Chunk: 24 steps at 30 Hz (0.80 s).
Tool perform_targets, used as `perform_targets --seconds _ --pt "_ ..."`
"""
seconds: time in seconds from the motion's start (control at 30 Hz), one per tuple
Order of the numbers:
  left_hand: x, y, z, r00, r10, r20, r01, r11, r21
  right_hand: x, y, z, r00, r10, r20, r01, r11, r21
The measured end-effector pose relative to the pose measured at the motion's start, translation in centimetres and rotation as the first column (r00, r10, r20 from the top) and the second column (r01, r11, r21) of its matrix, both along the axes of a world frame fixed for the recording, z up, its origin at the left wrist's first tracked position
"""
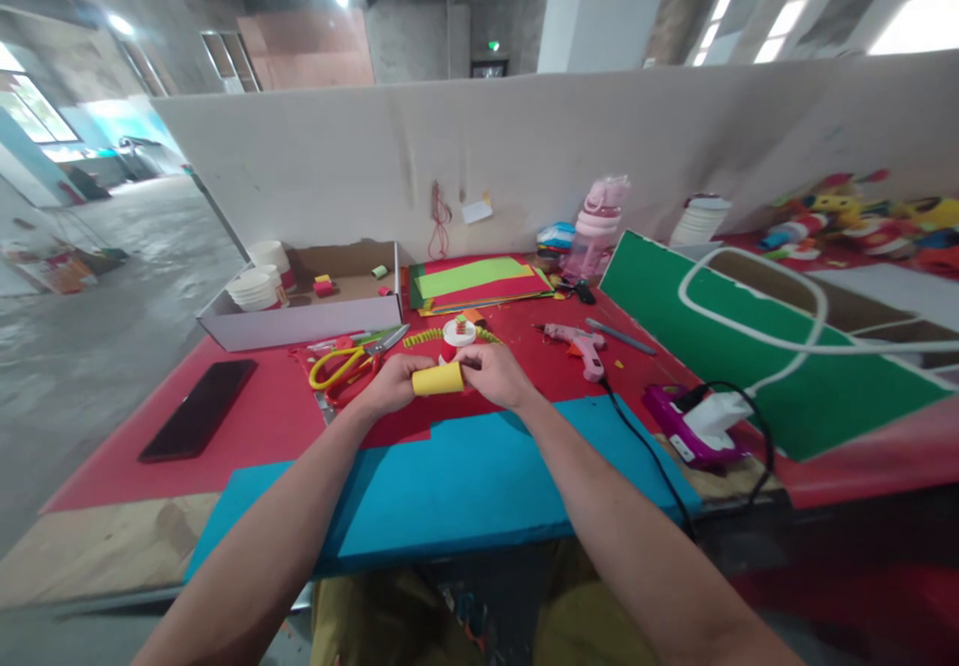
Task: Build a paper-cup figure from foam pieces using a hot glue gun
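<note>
A rolled piece of yellow paper (438, 379) lies level between my two hands, above the table. My left hand (397, 384) is closed on its left end, and my right hand (494, 371) pinches its right end. Just behind the roll stands a small white and red paper figure (458, 334), partly hidden by my hands, with folded yellow-green paper strips (424, 337) at its sides. To the left of my left hand lie yellow-handled scissors (341, 368), their blades pointing away to the right.
A white box (300, 325) with paper cups stands at the back left, near a black phone (199, 411). Coloured sheets (479, 277) lie at the back. On the right are a pink glue gun (576, 341), its cord, a purple power strip (693, 436) and a green board (719, 336).
</note>
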<state>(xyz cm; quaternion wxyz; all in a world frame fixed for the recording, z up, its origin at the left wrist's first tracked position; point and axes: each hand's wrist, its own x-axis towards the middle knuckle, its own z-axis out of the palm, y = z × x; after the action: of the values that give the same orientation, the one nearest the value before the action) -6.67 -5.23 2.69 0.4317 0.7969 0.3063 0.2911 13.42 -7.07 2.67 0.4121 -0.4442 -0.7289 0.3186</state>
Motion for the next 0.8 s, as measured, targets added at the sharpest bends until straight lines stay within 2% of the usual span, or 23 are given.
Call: perform_targets --seconds 0.27,0.43,0.6,0.8 --pt "-0.6 0.1 0.4 0.999 0.044 0.009 -0.044 0.999 0.025 0.4 0.1 0.5 0.996 -0.056 -0.066 0.055 0.998 -0.026" --pt "-0.5 0.0 0.3 0.999 0.041 -0.017 -0.041 0.999 0.012 0.1 0.4 -0.2 0.989 0.007 -0.149 -0.016 0.998 -0.058" --pt "0.0 -0.1 0.1 0.999 -0.014 -0.032 0.014 1.0 -0.019 0.0 0.6 -1.2 0.997 0.062 -0.046 -0.063 0.998 -0.014" --pt "-0.1 0.0 -0.1 1.0 0.007 -0.007 -0.007 0.999 -0.034 0.3 0.4 -0.6 1.0 0.015 0.009 -0.015 1.0 -0.017"
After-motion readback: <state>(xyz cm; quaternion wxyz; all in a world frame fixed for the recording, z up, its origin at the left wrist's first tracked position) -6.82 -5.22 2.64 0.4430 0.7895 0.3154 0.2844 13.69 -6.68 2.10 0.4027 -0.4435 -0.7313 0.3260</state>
